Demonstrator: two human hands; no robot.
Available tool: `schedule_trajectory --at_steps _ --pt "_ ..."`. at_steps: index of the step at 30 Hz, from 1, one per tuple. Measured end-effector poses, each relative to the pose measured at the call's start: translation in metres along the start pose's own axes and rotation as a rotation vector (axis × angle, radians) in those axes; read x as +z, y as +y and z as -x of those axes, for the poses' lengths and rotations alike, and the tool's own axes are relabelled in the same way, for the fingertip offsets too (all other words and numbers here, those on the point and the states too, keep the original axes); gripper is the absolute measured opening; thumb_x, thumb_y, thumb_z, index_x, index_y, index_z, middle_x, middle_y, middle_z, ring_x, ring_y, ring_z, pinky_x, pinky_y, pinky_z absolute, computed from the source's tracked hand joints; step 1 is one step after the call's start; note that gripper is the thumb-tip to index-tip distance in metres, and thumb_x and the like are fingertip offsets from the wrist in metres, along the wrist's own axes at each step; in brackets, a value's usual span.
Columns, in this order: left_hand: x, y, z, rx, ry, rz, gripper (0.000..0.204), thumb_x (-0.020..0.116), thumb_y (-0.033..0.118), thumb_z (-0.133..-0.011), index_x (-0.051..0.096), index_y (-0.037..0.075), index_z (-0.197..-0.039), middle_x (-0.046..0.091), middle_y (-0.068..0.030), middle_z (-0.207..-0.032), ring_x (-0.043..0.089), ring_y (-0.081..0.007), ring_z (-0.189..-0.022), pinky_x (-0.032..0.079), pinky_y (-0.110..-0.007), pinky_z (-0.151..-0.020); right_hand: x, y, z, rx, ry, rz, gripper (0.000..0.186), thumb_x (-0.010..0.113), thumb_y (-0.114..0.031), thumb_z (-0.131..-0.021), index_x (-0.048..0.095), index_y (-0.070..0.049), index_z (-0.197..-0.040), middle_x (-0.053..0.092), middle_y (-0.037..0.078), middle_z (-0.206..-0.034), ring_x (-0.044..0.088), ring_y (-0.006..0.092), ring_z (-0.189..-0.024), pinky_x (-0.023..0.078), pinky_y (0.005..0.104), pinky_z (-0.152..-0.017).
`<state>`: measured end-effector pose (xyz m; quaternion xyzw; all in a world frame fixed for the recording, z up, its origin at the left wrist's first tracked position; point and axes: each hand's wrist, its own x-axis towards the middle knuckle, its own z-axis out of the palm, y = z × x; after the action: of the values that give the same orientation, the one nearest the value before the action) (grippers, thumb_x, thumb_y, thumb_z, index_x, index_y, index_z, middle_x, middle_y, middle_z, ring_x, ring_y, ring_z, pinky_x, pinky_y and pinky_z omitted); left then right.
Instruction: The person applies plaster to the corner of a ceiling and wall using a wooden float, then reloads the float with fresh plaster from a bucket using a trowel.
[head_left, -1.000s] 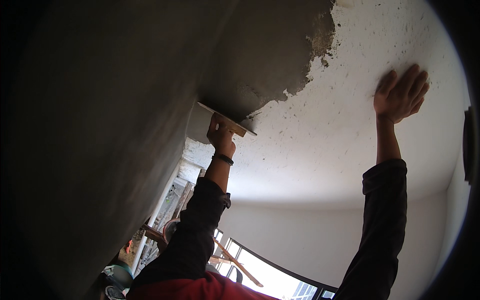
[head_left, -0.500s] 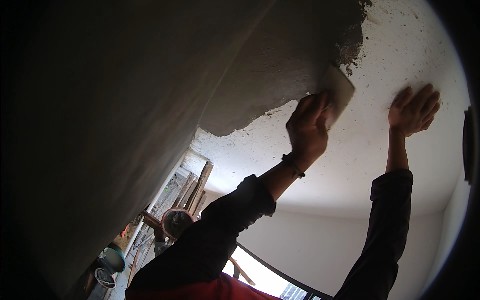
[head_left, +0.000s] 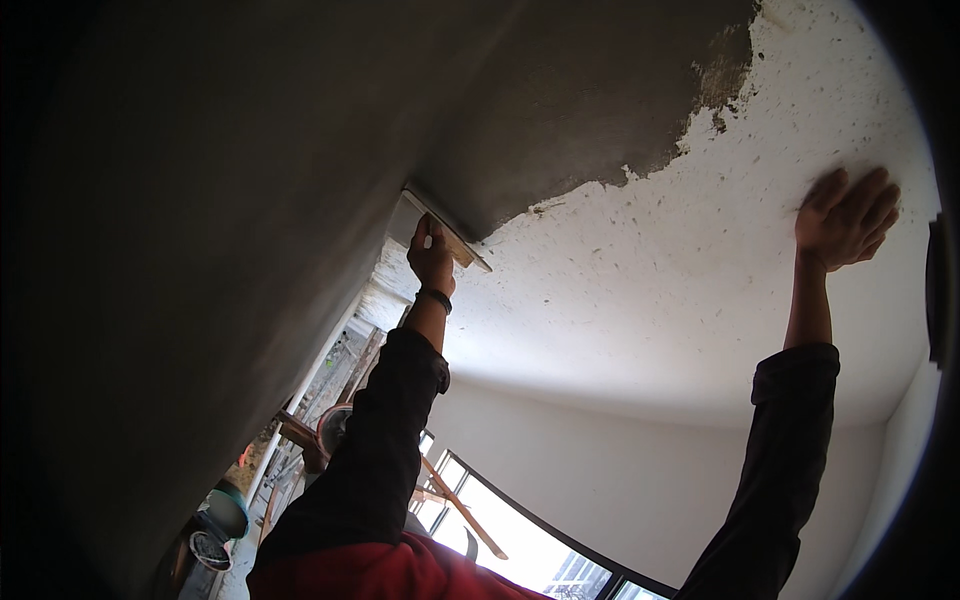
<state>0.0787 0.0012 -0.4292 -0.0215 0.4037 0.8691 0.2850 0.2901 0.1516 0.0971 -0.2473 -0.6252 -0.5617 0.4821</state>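
Observation:
My left hand [head_left: 433,253] grips the wooden handle of a flat plastering trowel [head_left: 470,258], held against the overhead surface at the lower edge of the dark grey plaster [head_left: 570,100], where it meets the dark wall [head_left: 240,220] on the left. The plaster has a ragged border against the white, speckled surface [head_left: 640,290]. My right hand [head_left: 845,215] rests on that white surface at the right, palm toward it and fingers stretched out, with nothing held.
At lower left stand several buckets [head_left: 228,510], wooden boards [head_left: 355,365] and a long white bar [head_left: 322,355]. A pale wall [head_left: 650,470] has a bright window [head_left: 530,530], with a wooden stick [head_left: 470,515] slanting in front of it.
The trowel swung right across the plaster half a second ago and is now back at the left corner. My right hand sits slightly lower and further right in the picture.

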Motion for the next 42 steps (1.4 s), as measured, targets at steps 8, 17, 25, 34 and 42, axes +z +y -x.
schedule_trajectory --at_steps 8,17,25,34,42 --pt "0.089 0.035 0.049 0.581 0.046 -0.566 0.033 0.065 0.013 -0.095 0.066 0.008 -0.128 0.067 -0.0134 -0.11 0.063 -0.03 -0.102 0.051 -0.04 -0.09 0.001 0.004 -0.003 -0.124 0.011 0.179 0.066 0.033 -0.055 -0.1 0.047 -0.008 -0.144 0.047 0.022 -0.145 0.046 0.0449 -0.132 0.046 0.0571 -0.101" --pt "0.015 -0.029 0.04 0.014 0.144 -0.037 0.044 0.061 0.028 -0.102 0.058 0.001 -0.136 0.066 -0.0067 -0.121 0.061 -0.0148 -0.109 0.052 -0.031 -0.09 -0.001 0.004 -0.002 -0.111 0.005 0.104 0.067 0.034 -0.057 -0.102 0.044 -0.01 -0.15 0.04 0.023 -0.152 0.038 0.0417 -0.14 0.036 0.0564 -0.111" --pt "0.004 -0.018 -0.011 -0.237 0.089 0.166 0.037 0.064 0.026 -0.101 0.061 0.013 -0.135 0.063 -0.0025 -0.119 0.059 -0.0144 -0.105 0.053 -0.034 -0.084 0.007 0.012 0.0 -0.165 0.081 0.06 0.067 0.033 -0.058 -0.103 0.045 -0.011 -0.149 0.044 0.023 -0.15 0.041 0.0436 -0.139 0.036 0.0573 -0.11" --pt "0.07 0.047 0.005 0.12 0.019 -0.006 0.036 0.064 0.026 -0.101 0.065 0.004 -0.13 0.065 -0.0076 -0.117 0.06 -0.0154 -0.103 0.051 -0.031 -0.083 0.001 0.007 0.0 -0.142 0.065 0.163 0.065 0.038 -0.055 -0.103 0.045 -0.011 -0.149 0.048 0.023 -0.148 0.047 0.0442 -0.134 0.042 0.0574 -0.107" --pt "0.163 0.13 0.038 0.514 0.066 -0.189 0.027 0.066 0.009 -0.095 0.068 0.002 -0.121 0.063 -0.0118 -0.104 0.063 -0.0219 -0.098 0.051 -0.036 -0.083 0.005 0.005 -0.003 -0.161 0.079 0.035 0.066 0.035 -0.054 -0.102 0.044 -0.01 -0.149 0.043 0.021 -0.15 0.041 0.0418 -0.138 0.039 0.0567 -0.109"
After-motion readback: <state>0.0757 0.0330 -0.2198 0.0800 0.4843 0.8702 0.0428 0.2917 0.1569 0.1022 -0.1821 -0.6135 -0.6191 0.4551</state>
